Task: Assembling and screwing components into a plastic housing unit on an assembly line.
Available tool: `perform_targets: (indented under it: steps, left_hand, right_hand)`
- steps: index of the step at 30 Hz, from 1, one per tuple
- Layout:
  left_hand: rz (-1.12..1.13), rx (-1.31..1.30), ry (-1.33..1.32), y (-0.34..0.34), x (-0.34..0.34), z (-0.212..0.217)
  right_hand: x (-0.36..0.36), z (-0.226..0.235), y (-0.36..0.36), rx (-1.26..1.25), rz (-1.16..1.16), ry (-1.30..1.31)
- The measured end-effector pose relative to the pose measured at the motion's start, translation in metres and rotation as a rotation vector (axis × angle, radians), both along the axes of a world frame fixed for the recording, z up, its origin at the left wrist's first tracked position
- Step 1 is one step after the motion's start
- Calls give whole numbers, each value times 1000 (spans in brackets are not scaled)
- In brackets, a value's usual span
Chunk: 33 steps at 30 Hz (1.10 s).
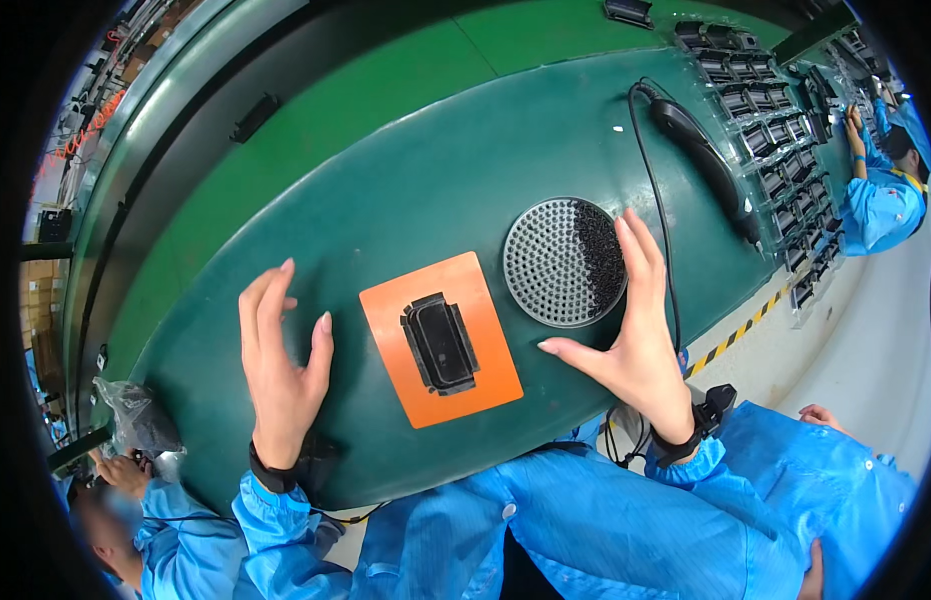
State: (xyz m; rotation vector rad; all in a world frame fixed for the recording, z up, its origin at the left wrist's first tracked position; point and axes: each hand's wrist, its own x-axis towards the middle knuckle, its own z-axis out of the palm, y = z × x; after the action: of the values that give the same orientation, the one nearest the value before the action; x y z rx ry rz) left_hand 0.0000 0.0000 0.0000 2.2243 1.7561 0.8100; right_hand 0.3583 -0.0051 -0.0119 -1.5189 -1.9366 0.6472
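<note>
My left hand (pixel 285 371) hovers to the left of an orange mat (pixel 399 393), its fingers curved and apart with nothing between them. On the mat lies a black rectangular housing (pixel 440 343) with raised edges. My right hand (pixel 637 332) is open beside a round grey dish (pixel 549 262) full of small holes, thumb and fingers spread around its lower right side. Small black pieces (pixel 599 250) are heaped along the dish's right part. Whether my fingertips touch the rim, I cannot tell. Both wrists wear black bands.
A black electric screwdriver (pixel 704 160) with a cord lies on the green table (pixel 406 190) at the upper right. Beyond it, clear trays hold several black parts (pixel 776 135). A plastic bag (pixel 141 418) sits at the left edge. Co-workers in blue (pixel 884 212) are on both sides.
</note>
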Motion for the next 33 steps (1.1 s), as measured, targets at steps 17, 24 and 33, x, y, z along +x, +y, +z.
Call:
perform_targets:
  steps: [17, 24, 33]
  left_hand:
    - [143, -79, -132, -3, -24, -20]
    - [124, -92, -123, -3, -25, -20]
    - [90, -97, -127, -1, -27, -21]
  right_hand:
    - [-10, 5, 42, 266, -50, -287]
    - [-23, 9, 44, 209, 28, -343]
    - [-30, 14, 45, 163, 105, -391]
